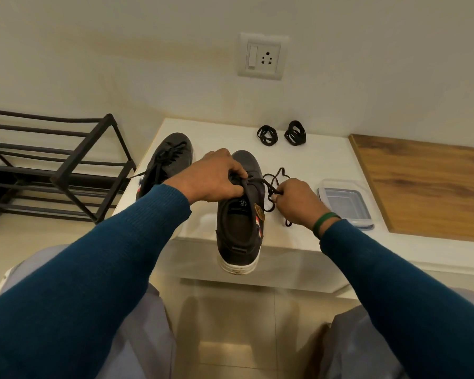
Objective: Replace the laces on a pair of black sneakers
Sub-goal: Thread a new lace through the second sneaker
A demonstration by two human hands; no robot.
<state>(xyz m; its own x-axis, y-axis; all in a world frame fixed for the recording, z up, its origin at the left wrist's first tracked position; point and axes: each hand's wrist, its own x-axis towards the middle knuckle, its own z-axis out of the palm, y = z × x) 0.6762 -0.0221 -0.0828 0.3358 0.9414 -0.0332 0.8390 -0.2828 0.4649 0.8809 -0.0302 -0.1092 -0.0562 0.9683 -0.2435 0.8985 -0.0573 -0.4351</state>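
Note:
A black sneaker [240, 228] with a white sole lies on the white table [323, 160], its heel hanging over the near edge. My left hand [214, 179] grips its tongue and upper lacing area. My right hand [296, 205] pinches the black lace [274, 181] to the sneaker's right, and the lace runs in loose loops from the eyelets to my fingers. The second black sneaker [170, 160] lies at the table's left, still laced. Two coiled bundles of black laces [267, 135] [295, 133] sit at the back of the table.
A clear plastic container [345, 203] stands right of my right hand. A wooden board [427, 187] covers the table's right part. A black metal shoe rack [60, 165] stands on the left. A wall socket [263, 56] is above the table. Tiled floor lies below.

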